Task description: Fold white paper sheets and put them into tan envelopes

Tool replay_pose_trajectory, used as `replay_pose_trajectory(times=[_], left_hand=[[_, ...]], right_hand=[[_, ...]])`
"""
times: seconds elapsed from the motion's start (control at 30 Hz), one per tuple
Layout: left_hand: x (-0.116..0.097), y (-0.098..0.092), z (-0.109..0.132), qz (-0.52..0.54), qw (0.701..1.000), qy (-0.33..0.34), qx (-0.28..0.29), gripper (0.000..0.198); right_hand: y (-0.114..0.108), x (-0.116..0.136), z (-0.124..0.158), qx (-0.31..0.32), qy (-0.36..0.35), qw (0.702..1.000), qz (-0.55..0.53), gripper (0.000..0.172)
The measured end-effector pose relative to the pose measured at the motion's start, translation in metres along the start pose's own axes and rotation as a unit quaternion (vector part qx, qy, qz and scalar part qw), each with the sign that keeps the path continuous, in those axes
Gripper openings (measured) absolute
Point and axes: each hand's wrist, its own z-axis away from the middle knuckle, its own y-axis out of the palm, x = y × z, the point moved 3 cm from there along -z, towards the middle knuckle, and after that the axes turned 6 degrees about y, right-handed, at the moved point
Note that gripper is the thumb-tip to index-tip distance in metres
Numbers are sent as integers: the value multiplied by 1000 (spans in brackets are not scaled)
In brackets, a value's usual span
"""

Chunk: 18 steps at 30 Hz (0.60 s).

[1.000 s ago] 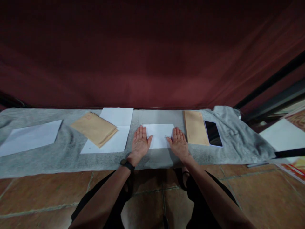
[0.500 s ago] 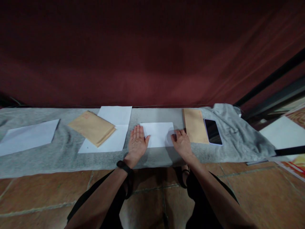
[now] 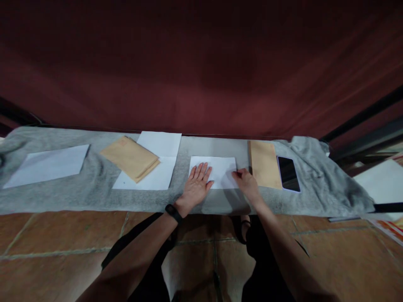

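The left hand [image 3: 195, 187] has moved from the paper's [image 3: 222, 165] left edge onto it; the right hand [image 3: 247, 183], earlier flat, has curled its fingers [image 3: 242, 171] at the right edge.

The worktop [image 3: 94, 197] is long and narrow, covered in a grey cloth [image 3: 330, 184] that bunches into folds at its right end. Near the left end lies a white sheet [image 3: 50, 164]; farther along, reaching the back edge, a creased sheet [image 3: 163, 144] partly under some brown envelopes [image 3: 129, 157]; mid-length, a white paper [image 3: 222, 168]; toward the right end, stacked envelopes [image 3: 265, 163] just beside a phone [image 3: 289, 174]
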Motion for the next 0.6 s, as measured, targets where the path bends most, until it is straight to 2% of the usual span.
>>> replay_pose_trajectory(times=[0.13,0.3,0.4,0.5,0.6], left_hand=[[-1,-1,-2,5,1000,13,7,57],[-2,-1,-2,16,1000,12,7,56],[-3,0,-2,20,1000,10,10,56],[-3,-2,-2,25,1000,6,15,56],[-1,-8,-5,43,999,-14,5,58]], right_hand=[[4,-6,-9,53,-40,992,-111,30],[15,-2,-9,121,-68,948,-285,32],[22,2,-7,158,-56,931,-324,32],[23,6,-7,164,-41,923,-345,37],[12,9,-10,113,-39,922,-369,45]])
